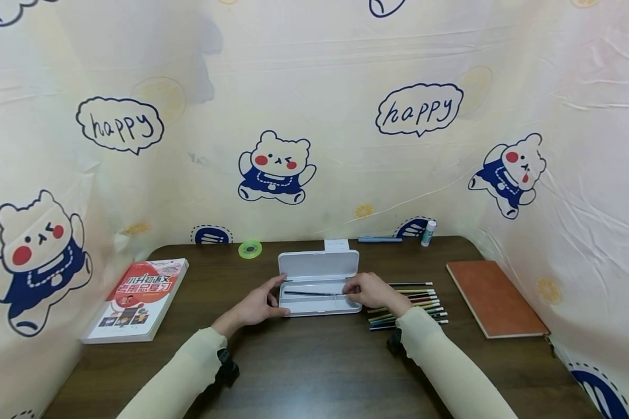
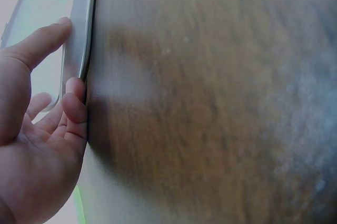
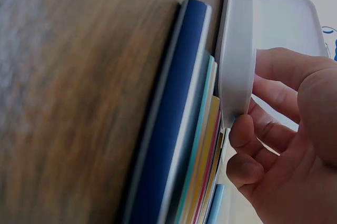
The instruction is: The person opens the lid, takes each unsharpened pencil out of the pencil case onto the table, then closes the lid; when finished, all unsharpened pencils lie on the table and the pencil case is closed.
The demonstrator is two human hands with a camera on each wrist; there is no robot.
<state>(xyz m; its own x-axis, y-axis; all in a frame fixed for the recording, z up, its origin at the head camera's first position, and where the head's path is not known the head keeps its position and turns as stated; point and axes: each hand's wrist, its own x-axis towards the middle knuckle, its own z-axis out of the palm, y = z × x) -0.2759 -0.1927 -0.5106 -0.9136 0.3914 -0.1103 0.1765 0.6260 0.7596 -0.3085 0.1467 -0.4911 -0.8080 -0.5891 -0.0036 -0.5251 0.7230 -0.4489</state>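
Note:
An open white pencil case lies on the table, its lid raised at the back. A dark pencil lies lengthwise inside it. My left hand holds the case's left end, thumb at the front edge; in the left wrist view its other fingers bend about the end. At the right end, my right hand reaches into the case and pinches the pencil's right end. In the right wrist view, thumb and fingers dip inside the case while two curled fingers touch its outer corner; the pencil is hidden there.
Several pencils lie beside the case, partly under the right forearm. A book lies left, a brown notebook right. Along the back are green tape, a white box, a blue pen and a glue stick.

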